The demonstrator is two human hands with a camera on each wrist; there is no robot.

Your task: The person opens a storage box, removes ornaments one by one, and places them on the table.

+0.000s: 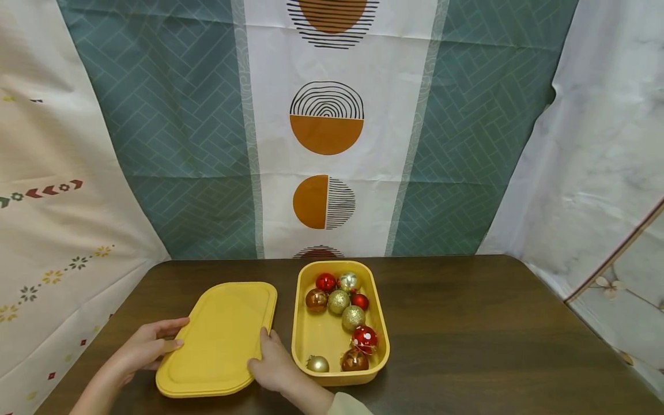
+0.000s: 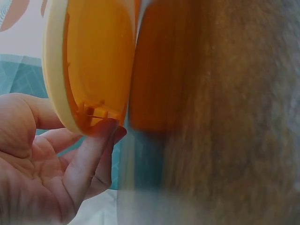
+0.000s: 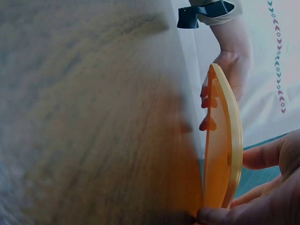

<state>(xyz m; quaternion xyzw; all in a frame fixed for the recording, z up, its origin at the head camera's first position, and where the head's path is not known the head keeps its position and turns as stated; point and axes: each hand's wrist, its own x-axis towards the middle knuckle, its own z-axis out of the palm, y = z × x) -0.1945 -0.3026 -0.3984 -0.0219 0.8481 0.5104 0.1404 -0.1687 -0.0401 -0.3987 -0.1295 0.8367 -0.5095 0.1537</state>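
Note:
Both hands hold a yellow plastic lid (image 1: pixel 220 340) with rounded corners, on the left part of the table. My left hand (image 1: pixel 142 349) grips its left edge, thumb on the rim and fingers reaching under. The opposite edge is pinched by my right hand (image 1: pixel 275 363). In the left wrist view the underside of the lid (image 2: pixel 96 51) shows, raised off the tabletop. From the right wrist, the lid (image 3: pixel 236 136) appears edge-on above the table. Just right of it stands an open yellow box (image 1: pixel 321 334) holding several red, gold, brown and silver ornament balls (image 1: pixel 354 317).
The dark wooden table (image 1: pixel 467 334) extends to the right of the box. A patterned curtain (image 1: pixel 197 144) hangs along the back edge. Printed cloth (image 1: pixel 67 276) borders the left side, and a marbled sheet (image 1: pixel 612 173) the right.

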